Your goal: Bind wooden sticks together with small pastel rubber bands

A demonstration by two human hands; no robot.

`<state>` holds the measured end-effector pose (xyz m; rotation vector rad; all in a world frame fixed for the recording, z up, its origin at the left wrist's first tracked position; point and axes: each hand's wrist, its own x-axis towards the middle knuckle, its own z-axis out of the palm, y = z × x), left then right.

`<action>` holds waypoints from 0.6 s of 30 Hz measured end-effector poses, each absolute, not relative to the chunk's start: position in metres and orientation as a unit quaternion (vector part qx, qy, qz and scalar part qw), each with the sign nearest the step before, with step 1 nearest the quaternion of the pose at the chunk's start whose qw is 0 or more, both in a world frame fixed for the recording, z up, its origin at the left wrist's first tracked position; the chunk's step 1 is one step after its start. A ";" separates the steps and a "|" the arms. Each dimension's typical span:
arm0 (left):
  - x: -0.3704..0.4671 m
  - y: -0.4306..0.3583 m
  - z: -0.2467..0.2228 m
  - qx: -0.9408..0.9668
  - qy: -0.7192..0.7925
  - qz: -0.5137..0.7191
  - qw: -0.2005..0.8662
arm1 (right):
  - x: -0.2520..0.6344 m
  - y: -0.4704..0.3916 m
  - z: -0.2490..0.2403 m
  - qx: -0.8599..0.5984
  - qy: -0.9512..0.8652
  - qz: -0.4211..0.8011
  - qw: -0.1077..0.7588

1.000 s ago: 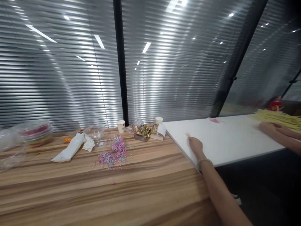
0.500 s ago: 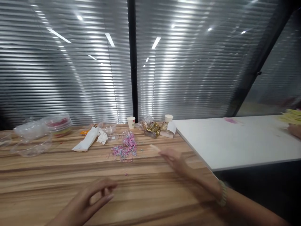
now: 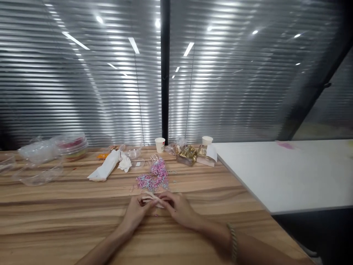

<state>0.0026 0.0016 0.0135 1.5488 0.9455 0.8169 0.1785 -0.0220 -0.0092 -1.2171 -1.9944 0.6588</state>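
Observation:
Between my hands, low over the wooden table, is a folded off-white piece (image 3: 150, 197), papery in look; its exact kind is too small to tell. My left hand (image 3: 138, 209) pinches its left end with thumb and fingers. Its right end is closed between the thumb and fingers of my right hand (image 3: 178, 208), which partly hide it. Just beyond lies a heap of small pink, purple and pale blue bits (image 3: 154, 178), some in a clear plastic container tipped on its side. A few bits lie close under my fingers.
White crumpled tissue (image 3: 125, 163) and a long white paper packet (image 3: 104, 165) lie left of the heap. Clear plastic tubs (image 3: 70, 145) stand far left. Behind are two paper cups (image 3: 160, 145) and gold wrappers (image 3: 188, 154). A white table (image 3: 256, 169) adjoins at right.
My right hand has come left and nearer with the off-white piece. My left hand has moved forward and right and has closed on it. The view has turned slightly left.

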 end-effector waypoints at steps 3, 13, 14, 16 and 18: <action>0.004 0.000 0.011 0.636 0.403 0.348 0.559 | 0.181 -0.024 -0.010 -0.503 -0.742 0.230 0.378; 0.005 0.000 0.009 0.544 0.403 0.390 0.625 | 0.186 -0.030 -0.006 -0.526 -0.708 0.233 0.410; 0.005 0.000 0.009 0.540 0.411 0.392 0.622 | 0.186 -0.030 -0.007 -0.523 -0.716 0.224 0.404; 0.004 0.000 0.009 0.541 0.431 0.392 0.606 | 0.187 -0.030 -0.010 -0.522 -0.729 0.204 0.394; 0.003 0.001 0.010 0.546 0.444 0.389 0.594 | 0.188 -0.030 -0.012 -0.520 -0.741 0.189 0.380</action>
